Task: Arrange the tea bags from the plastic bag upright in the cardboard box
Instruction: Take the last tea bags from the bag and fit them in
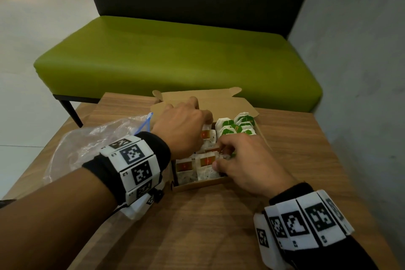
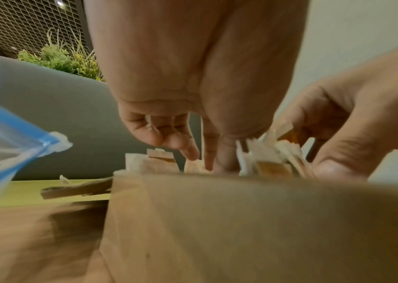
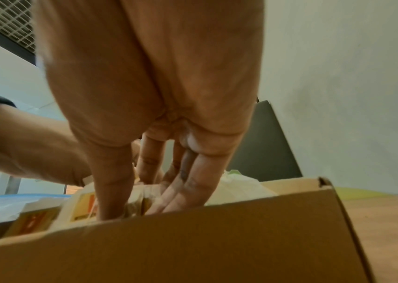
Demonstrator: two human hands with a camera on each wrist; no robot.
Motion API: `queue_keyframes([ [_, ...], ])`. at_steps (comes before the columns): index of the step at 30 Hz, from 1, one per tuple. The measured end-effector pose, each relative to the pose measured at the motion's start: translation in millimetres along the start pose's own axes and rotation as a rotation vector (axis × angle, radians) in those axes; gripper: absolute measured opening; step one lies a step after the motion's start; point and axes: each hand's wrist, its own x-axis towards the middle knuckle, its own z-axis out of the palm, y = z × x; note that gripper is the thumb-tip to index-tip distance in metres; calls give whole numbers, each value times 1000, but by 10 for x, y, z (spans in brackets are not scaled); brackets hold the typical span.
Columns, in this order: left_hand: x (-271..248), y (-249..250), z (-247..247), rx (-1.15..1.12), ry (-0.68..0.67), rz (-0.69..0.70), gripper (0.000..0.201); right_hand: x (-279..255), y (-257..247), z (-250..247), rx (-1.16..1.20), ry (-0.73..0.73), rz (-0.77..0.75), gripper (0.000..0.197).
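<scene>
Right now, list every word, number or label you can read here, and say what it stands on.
"L2": left wrist band, beside a square marker.
"R2": right wrist band, likely but small.
Other wrist band digits: too blurred.
Orange tea bag labels: print too small to read.
Green tea bag labels: unreadable.
Cardboard box, plastic bag: no text visible.

Brown cardboard box (image 1: 197, 185) — orange-tagged tea bags (image 1: 206, 165), green-tagged tea bags (image 1: 228, 129).

Orange-tagged tea bags (image 1: 206, 165) and green-tagged tea bags (image 1: 228, 128) stand packed in the open cardboard box (image 1: 197, 185), crumpled clear plastic bag (image 1: 72, 149) beside it.
</scene>
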Motion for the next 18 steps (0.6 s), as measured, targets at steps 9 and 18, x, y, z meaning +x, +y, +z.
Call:
queue_keyframes([
  [9, 61, 47, 15, 72, -8, 41, 29, -11, -1, 33, 57, -15, -17, 15],
  [18, 74, 3, 22, 40, 29, -5, 11, 13, 28, 50, 41, 39, 5, 15],
])
